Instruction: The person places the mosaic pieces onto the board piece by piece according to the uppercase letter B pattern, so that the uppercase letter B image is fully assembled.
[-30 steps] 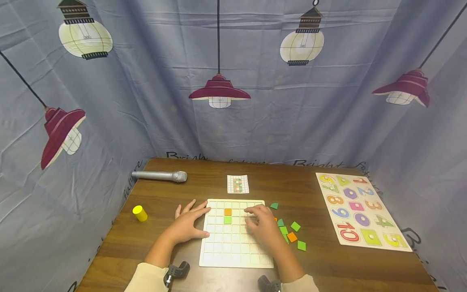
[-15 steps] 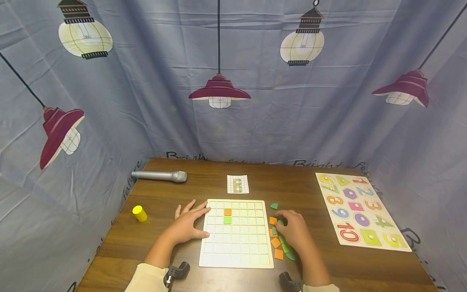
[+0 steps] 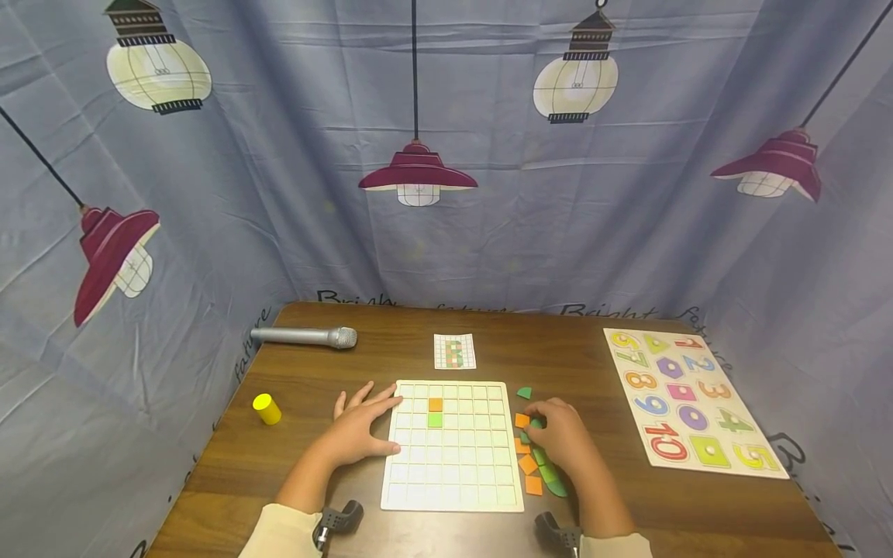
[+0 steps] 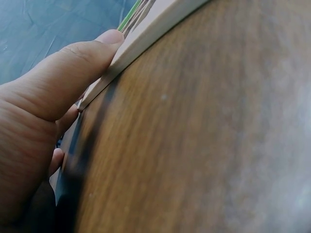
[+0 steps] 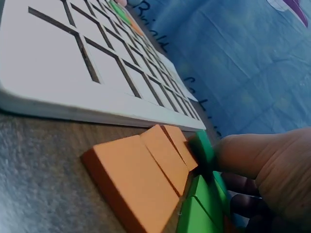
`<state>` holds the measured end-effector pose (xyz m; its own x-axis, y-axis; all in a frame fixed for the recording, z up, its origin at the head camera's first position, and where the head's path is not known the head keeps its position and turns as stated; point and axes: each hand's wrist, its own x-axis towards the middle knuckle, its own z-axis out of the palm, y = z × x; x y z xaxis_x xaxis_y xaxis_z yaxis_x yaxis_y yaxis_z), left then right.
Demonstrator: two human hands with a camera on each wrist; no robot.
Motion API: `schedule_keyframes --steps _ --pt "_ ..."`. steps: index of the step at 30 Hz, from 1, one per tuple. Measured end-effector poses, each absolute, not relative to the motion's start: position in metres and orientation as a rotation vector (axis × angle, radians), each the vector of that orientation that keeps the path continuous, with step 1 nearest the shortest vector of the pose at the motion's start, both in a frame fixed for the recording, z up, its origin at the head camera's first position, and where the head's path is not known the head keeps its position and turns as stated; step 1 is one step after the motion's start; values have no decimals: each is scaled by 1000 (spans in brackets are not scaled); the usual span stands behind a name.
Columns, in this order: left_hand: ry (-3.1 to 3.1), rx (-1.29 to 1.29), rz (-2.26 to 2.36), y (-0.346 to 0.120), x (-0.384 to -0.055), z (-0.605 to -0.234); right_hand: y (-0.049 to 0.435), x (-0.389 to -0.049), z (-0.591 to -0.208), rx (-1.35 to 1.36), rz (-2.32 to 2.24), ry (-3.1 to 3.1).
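A pale wooden grid board [image 3: 453, 465] lies flat on the table, with an orange square tile [image 3: 436, 404] directly above a light green square tile [image 3: 436, 420] in its cells. My left hand [image 3: 357, 430] is spread beside the board, its thumb and forefinger resting on the left edge; the left wrist view shows the thumb [image 4: 104, 46] at the rim. To the right of the board, my right hand [image 3: 563, 434] pinches a dark green tile [image 5: 201, 149], which stands tilted against the thumb tip. Orange tiles [image 5: 133, 170] and green tiles [image 5: 199, 208] lie close around it.
A small printed pattern card [image 3: 455, 352] lies behind the board. Farther left are a silver microphone [image 3: 307, 336] and a yellow cylinder [image 3: 267, 408]. A number puzzle board [image 3: 691, 403] lies at the right, and a dark green quarter-round tile [image 3: 524, 393] sits near the grid's corner.
My right hand has moved from over the grid board to the tiles on its right, uncovering several orange ones. The left hand keeps its place at the board's edge.
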<state>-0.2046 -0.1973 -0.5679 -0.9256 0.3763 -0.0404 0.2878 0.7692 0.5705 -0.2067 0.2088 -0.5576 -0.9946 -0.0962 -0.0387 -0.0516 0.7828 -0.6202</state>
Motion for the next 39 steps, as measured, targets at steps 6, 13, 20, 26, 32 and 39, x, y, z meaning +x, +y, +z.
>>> schedule_keyframes --steps 6,13,20,26,32,39 --pt "2803 535 867 -198 -204 -567 208 -210 -558 -136 -1004 2896" --pt "2806 533 872 -198 -205 -568 207 -208 -556 -165 -985 2958" --pt "2801 532 873 -198 -204 -566 191 -203 -556 -279 -1039 3016" --pt "2804 533 872 -198 -204 -566 168 -197 -555 -353 -1141 3005" --pt "2807 533 862 -198 -204 -568 139 -193 -553 -324 -1224 2956" --pt "2808 534 868 -198 -204 -569 106 -186 -550 -444 -1232 2912"
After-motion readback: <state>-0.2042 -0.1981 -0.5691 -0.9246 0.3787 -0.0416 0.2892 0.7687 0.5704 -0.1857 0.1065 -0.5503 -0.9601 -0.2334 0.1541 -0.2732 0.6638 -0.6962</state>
